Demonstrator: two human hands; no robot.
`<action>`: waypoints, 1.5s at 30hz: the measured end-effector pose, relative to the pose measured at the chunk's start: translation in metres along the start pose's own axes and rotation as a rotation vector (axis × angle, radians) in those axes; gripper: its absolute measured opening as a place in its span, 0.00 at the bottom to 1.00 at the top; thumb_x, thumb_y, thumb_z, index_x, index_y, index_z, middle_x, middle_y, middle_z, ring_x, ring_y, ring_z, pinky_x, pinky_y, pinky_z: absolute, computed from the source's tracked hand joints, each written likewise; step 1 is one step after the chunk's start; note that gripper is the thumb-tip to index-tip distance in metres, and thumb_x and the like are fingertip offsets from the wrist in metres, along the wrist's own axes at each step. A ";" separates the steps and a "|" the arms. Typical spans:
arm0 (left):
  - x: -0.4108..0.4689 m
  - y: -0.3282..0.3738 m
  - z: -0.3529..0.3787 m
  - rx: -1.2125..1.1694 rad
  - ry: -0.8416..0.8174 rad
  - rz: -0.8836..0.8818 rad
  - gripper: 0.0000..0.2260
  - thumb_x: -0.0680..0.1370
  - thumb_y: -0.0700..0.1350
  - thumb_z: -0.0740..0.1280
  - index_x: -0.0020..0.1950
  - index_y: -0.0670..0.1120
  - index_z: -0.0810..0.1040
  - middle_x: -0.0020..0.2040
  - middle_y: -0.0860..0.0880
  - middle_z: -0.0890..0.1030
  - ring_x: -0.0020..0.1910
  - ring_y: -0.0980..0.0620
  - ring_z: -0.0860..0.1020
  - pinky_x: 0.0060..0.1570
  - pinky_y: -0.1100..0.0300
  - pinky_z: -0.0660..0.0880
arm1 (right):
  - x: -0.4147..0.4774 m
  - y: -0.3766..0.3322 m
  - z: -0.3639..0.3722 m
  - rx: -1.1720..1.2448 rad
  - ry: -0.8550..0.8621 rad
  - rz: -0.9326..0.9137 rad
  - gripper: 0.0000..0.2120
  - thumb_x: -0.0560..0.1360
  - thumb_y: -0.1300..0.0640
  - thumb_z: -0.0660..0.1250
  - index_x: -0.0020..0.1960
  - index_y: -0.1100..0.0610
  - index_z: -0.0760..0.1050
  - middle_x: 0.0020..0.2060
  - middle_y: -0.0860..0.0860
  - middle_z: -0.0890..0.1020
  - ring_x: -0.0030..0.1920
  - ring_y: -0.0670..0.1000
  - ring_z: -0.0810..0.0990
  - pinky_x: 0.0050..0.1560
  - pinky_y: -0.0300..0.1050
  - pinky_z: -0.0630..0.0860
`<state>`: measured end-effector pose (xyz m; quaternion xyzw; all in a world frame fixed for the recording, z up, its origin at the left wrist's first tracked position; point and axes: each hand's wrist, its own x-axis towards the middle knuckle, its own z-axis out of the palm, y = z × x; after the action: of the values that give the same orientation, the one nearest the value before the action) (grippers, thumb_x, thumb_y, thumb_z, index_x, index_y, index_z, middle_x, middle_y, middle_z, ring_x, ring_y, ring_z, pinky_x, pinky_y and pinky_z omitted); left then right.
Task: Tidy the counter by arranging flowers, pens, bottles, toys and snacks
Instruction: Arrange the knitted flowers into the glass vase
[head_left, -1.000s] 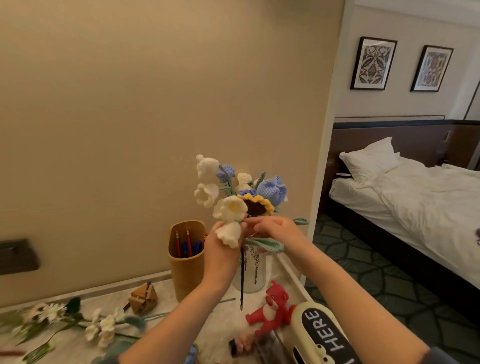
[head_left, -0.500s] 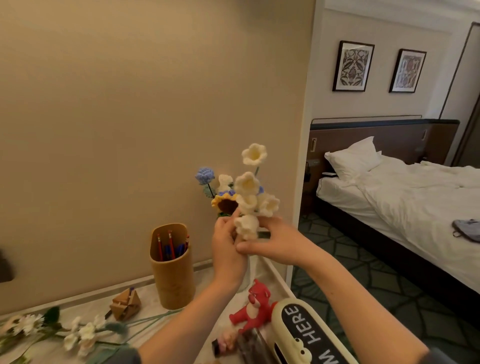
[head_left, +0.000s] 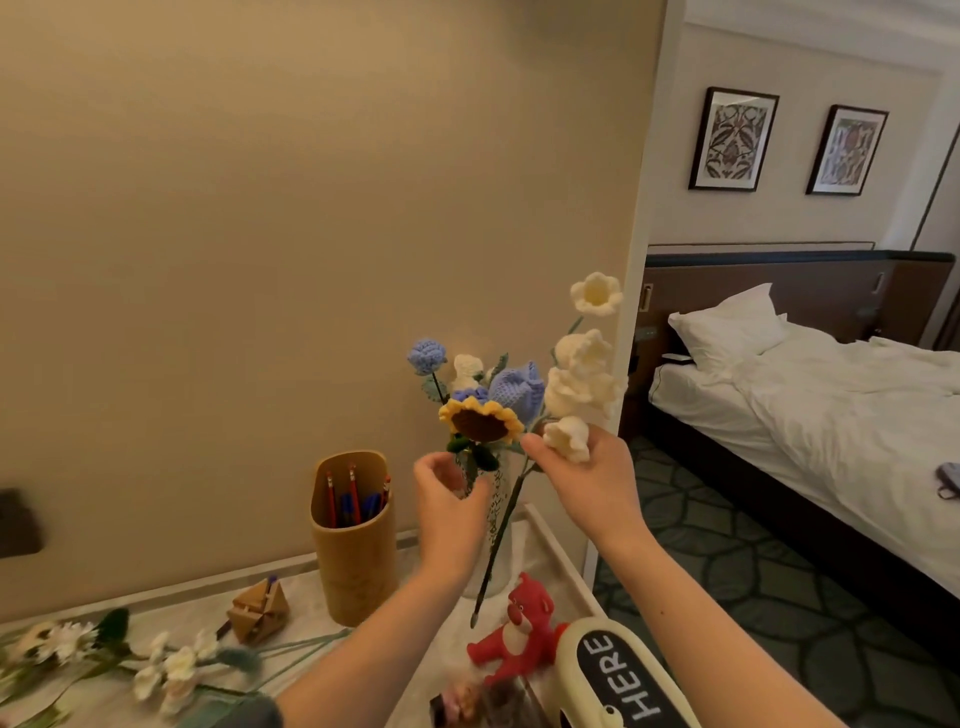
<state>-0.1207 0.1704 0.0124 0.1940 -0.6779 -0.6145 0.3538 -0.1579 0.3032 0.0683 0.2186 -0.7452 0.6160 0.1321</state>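
Hands have split since half a second ago: then both sat together on the white flower stem (head_left: 582, 384), now only the right hand (head_left: 597, 483) has it and has carried it off to the right. The left hand (head_left: 449, 506) has dropped to the mouth of the glass vase (head_left: 506, 566). With the white blooms out of the way, we can see the sunflower (head_left: 480, 423) and the blue flowers (head_left: 514, 387) in the vase again.

Right thumb and fingers (head_left: 535, 447) are pinched on the stem just under its lowest bloom. The stem hangs tilted, blooms up and to the right, tip down in front of the vase and just above the red bear toy (head_left: 519, 629). We read the stem as outside the vase, not yet in.

Left fingers are curled at the vase rim among the green stems. We cannot tell whether they grip the bunch, the rim, or nothing.

We judge this as mid-insert: the left hand likely steadies or parts the bunch to make a gap, and the white stem must be lifted so its tip clears the rim. The risk is that the stem tip snags the sunflower leaves or tips the vase.

Flower step is far from done: loose white flowers (head_left: 176, 665) lie on the counter (head_left: 197, 608) at left. Pens (head_left: 353, 501) stand in the wooden holder (head_left: 353, 561) beside the vase. A small wooden toy (head_left: 260, 610) sits near the holder. A white "HERE" object (head_left: 618, 675) is at the near edge.
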 end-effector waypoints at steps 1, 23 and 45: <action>0.009 -0.003 0.001 0.080 -0.038 -0.046 0.22 0.72 0.46 0.73 0.60 0.52 0.66 0.55 0.51 0.70 0.54 0.51 0.73 0.49 0.64 0.69 | -0.001 0.001 0.002 -0.007 -0.002 -0.006 0.05 0.70 0.50 0.75 0.38 0.46 0.79 0.32 0.40 0.82 0.37 0.36 0.79 0.35 0.28 0.72; 0.092 0.018 -0.004 0.076 -0.429 0.184 0.15 0.72 0.36 0.71 0.49 0.56 0.77 0.47 0.57 0.82 0.45 0.65 0.79 0.46 0.69 0.75 | 0.033 0.004 0.045 -0.033 0.127 -0.135 0.05 0.77 0.52 0.68 0.53 0.49 0.79 0.44 0.43 0.82 0.47 0.39 0.80 0.44 0.29 0.73; 0.104 0.045 -0.006 -0.153 -0.237 0.102 0.08 0.78 0.44 0.67 0.57 0.53 0.76 0.54 0.48 0.82 0.55 0.49 0.80 0.59 0.46 0.76 | 0.079 -0.022 0.059 -0.490 0.132 -0.288 0.07 0.75 0.55 0.65 0.53 0.54 0.76 0.38 0.52 0.80 0.39 0.58 0.79 0.32 0.44 0.65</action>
<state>-0.1793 0.1011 0.0815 0.0578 -0.6751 -0.6642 0.3159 -0.2113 0.2299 0.1119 0.2431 -0.8229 0.4054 0.3153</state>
